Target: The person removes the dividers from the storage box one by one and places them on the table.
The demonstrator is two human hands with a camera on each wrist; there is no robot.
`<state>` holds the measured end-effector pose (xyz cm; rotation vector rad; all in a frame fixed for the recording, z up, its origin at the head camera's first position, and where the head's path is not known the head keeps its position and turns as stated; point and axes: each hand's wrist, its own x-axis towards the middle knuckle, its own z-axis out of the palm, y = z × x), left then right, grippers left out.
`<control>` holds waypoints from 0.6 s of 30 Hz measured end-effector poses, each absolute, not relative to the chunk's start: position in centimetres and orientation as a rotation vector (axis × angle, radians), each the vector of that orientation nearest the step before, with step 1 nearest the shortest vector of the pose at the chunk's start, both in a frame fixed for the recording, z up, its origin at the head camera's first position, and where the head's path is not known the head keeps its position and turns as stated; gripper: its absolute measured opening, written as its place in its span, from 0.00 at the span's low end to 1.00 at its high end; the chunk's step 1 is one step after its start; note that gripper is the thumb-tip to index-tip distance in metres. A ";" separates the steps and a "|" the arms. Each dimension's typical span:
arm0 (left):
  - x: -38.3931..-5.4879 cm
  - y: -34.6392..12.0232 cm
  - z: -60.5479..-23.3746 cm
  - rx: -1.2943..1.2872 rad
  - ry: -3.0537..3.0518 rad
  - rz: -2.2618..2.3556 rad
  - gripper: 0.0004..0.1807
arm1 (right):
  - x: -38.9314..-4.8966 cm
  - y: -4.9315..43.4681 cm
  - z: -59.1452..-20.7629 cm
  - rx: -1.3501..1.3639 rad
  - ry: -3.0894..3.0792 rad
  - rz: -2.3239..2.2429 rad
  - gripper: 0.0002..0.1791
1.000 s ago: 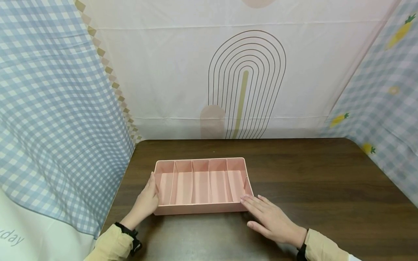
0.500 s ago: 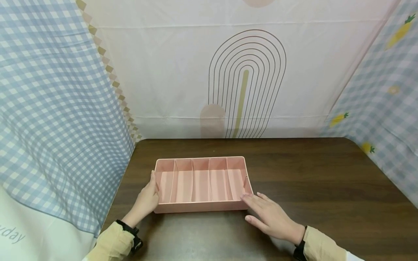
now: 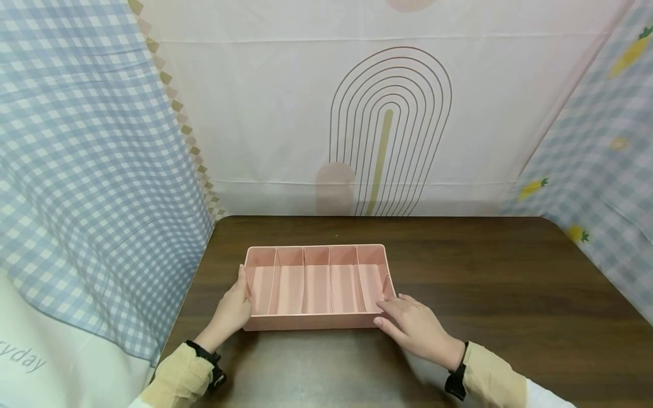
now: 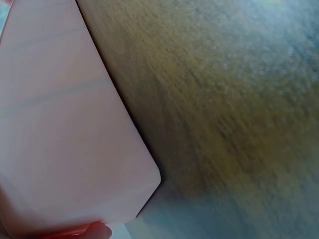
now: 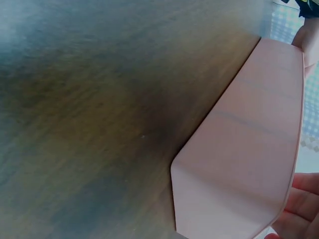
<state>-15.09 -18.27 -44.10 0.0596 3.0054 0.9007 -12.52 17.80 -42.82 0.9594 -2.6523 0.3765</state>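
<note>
Dark wood table (image 3: 500,283), white cloth (image 3: 265,113) with printed arches (image 3: 390,130) behind, blue checked cloth (image 3: 92,141) on both sides. Pink tray (image 3: 316,322) flat on table, left of centre, five compartments side by side, long side toward wearer. Left hand (image 3: 232,309) against tray's left end, fingers straight along outer wall, unclenched; cannot tell about thumb. Right hand (image 3: 415,328) at near right corner, fingers loose over rim, thumb by near wall, touching or not unclear. Beige sleeve (image 3: 495,371) on each arm.
</note>
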 end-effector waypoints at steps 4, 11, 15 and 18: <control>-15.1 -18.2 -44.1 0.047 2.984 0.914 0.36 | -12.9 17.6 -42.7 0.949 -2.653 0.375 0.17; -15.1 -18.2 -44.1 0.012 2.981 0.913 0.36 | -13.6 17.5 -43.0 0.973 -2.559 0.434 0.13; -15.2 -18.2 -44.2 0.004 2.984 0.906 0.36 | -14.1 17.3 -43.2 0.970 -2.484 0.463 0.10; -15.2 -18.2 -44.2 -0.003 2.981 0.905 0.36 | -14.4 17.1 -43.1 0.972 -2.436 0.477 0.08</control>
